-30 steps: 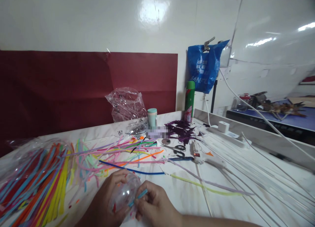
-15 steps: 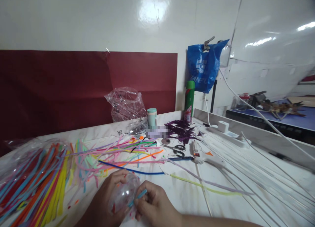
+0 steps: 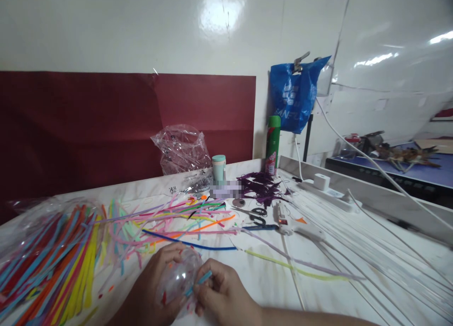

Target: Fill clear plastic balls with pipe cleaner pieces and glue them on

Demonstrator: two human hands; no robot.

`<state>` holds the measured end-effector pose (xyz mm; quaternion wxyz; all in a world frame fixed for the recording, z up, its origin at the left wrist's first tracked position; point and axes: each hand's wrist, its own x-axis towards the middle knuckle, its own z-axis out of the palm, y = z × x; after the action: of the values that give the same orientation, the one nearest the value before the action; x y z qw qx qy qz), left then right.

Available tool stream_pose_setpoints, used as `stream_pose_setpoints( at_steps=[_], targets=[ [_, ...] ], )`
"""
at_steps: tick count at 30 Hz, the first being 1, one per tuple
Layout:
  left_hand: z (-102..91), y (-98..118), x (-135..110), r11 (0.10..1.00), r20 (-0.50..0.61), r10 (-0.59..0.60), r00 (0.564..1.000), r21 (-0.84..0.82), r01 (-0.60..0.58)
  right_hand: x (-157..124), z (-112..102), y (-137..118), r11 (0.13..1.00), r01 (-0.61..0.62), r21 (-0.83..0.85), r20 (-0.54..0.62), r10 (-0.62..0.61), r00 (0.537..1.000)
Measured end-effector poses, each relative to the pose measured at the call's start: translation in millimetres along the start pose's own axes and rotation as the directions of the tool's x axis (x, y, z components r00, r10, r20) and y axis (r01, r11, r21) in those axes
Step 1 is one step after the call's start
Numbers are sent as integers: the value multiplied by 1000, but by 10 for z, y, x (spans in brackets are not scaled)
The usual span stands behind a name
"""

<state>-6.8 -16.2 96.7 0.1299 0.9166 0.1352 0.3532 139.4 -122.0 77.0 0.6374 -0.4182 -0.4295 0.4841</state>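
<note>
Though clear and glossy, a round, red-flecked ball (image 3: 178,280).

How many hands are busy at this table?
2. The left hand cups the clear ball at the bottom, left of the middle; the right hand, just right of it, pinches a blue strip. No others show.

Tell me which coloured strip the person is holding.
The short light-blue strip, pinched in the right hand; the others, such as the long dark-blue strip, lie on the table.
</note>
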Motion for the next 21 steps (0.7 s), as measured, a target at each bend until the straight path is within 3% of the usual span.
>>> stream_pose_setpoints(
  at_steps=[9, 13, 18, 21],
  targets=[
    [30, -50, -34, 1000, 11, -22, 1000, -17, 23, -1, -10, 2, 1000, -16, -20, -14, 15, 1000],
    [19, -45, -50, 998, 29, -58, 998, -32, 59, -3, -62, -100, 989, -37, -141, -17, 35, 999],
    [3, -28, -54, 996, 76, -78, 994, -38, 81, 96, -262, -608, 956, -169, -238, 79, 192, 978],
    [19, -33, -56, 996, 69, -90, 994, -12, 91, 294, -571, -1101, 943, -101, -316, 201, 170, 965]
  ],
)
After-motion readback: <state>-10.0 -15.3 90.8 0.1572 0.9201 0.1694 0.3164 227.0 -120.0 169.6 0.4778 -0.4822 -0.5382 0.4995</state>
